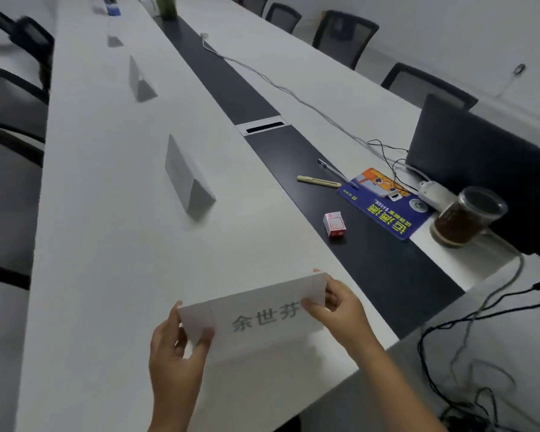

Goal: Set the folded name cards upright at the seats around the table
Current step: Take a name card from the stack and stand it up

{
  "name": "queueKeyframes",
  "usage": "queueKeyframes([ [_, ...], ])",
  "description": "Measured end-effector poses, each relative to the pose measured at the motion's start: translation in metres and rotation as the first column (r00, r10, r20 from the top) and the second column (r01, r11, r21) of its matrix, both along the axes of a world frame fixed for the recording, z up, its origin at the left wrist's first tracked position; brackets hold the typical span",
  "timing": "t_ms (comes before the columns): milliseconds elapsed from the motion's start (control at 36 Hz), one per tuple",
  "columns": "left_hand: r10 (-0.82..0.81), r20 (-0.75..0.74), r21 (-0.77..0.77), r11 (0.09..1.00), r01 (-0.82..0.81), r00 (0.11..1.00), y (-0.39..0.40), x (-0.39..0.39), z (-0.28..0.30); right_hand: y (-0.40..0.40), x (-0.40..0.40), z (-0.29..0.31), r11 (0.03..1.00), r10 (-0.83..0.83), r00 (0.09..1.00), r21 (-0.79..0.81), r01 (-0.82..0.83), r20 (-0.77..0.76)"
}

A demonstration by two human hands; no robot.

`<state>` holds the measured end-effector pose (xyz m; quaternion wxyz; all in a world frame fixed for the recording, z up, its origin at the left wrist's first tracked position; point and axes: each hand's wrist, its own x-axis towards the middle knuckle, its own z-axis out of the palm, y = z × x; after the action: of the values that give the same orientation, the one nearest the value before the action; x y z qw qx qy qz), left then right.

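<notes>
Both hands pinch the name card point(256, 313), left hand point(178, 347) and right hand point(337, 310) at its ends, just above the surface point(106, 260). Release unevenly and the fold likely splays flat.

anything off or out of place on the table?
Nothing spilled or damaged. The placed name cards stand upright. Only clutter: small red-and-white box and pen lie loose on the dark centre strip.

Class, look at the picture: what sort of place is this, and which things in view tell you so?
Most likely an office meeting room: one long white table, mesh office chairs along both sides, and folded name cards standing at seats. The hands hold another card.
</notes>
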<state>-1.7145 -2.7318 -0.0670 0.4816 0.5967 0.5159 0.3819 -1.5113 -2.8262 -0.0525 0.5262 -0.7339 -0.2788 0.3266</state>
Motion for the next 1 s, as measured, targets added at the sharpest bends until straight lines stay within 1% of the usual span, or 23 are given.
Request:
queueKeyframes([
  [139, 0.059, -0.082, -0.022, 0.998, -0.061, 0.995, 0.017, 0.034, -0.013, 0.03, 0.045, -0.009, 0.995, 0.095, 0.995, -0.042, -0.094, 0.023],
  [222, 0.119, -0.129, -0.025, 0.992, -0.123, 0.985, 0.022, 0.048, -0.007, 0.043, 0.061, -0.011, 0.984, 0.164, 0.986, -0.065, -0.163, 0.013],
  [278, 0.14, -0.192, -0.033, 0.988, -0.149, 0.971, 0.024, 0.054, -0.001, 0.05, 0.068, -0.013, 0.975, 0.199, 0.98, -0.101, -0.197, 0.008],
  [306, 0.149, -0.234, -0.035, 0.986, -0.161, 0.961, 0.024, 0.055, 0.001, 0.052, 0.071, -0.015, 0.968, 0.22, 0.975, -0.128, -0.215, 0.024],
  [361, 0.171, -0.33, -0.025, 0.981, -0.19, 0.928, 0.022, 0.059, 0.003, 0.055, 0.076, -0.015, 0.954, 0.265, 0.957, -0.18, -0.241, 0.122],
  [417, 0.241, -0.368, 0.005, 0.966, -0.257, 0.898, 0.017, 0.066, 0.008, 0.056, 0.08, -0.015, 0.951, 0.295, 0.927, -0.168, -0.261, 0.229],
  [472, 0.32, -0.347, 0.037, 0.944, -0.328, 0.882, 0.011, 0.075, 0.015, 0.057, 0.082, -0.013, 0.947, 0.319, 0.906, -0.136, -0.292, 0.277],
  [528, 0.372, -0.302, 0.06, 0.926, -0.372, 0.878, 0.005, 0.087, 0.024, 0.057, 0.085, -0.009, 0.947, 0.322, 0.908, -0.087, -0.31, 0.267],
  [583, 0.425, -0.256, 0.111, 0.905, -0.41, 0.868, -0.002, 0.101, 0.034, 0.057, 0.093, -0.004, 0.947, 0.314, 0.912, -0.018, -0.321, 0.264],
  [639, 0.483, -0.188, 0.181, 0.873, -0.453, 0.855, -0.01, 0.117, 0.047, 0.055, 0.107, 0.004, 0.941, 0.297, 0.919, 0.086, -0.328, 0.258],
  [694, 0.51, -0.094, 0.213, 0.849, -0.483, 0.855, -0.02, 0.136, 0.06, 0.051, 0.128, 0.016, 0.925, 0.286, 0.927, 0.184, -0.333, 0.242],
  [778, 0.516, 0.013, 0.225, 0.833, -0.505, 0.857, -0.037, 0.172, 0.069, 0.04, 0.172, 0.033, 0.9, 0.281, 0.916, 0.253, -0.354, 0.285],
  [889, 0.496, 0.035, 0.251, 0.836, -0.488, 0.868, -0.063, 0.231, 0.062, 0.015, 0.237, 0.042, 0.908, 0.276, 0.913, 0.232, -0.35, 0.301],
  [944, 0.474, 0.021, 0.255, 0.849, -0.464, 0.88, -0.075, 0.256, 0.056, -0.001, 0.265, 0.04, 0.915, 0.274, 0.928, 0.228, -0.332, 0.251],
  [1000, 0.445, -0.026, 0.254, 0.869, -0.424, 0.895, -0.083, 0.277, 0.05, -0.015, 0.287, 0.033, 0.919, 0.27, 0.94, 0.235, -0.316, 0.207],
])
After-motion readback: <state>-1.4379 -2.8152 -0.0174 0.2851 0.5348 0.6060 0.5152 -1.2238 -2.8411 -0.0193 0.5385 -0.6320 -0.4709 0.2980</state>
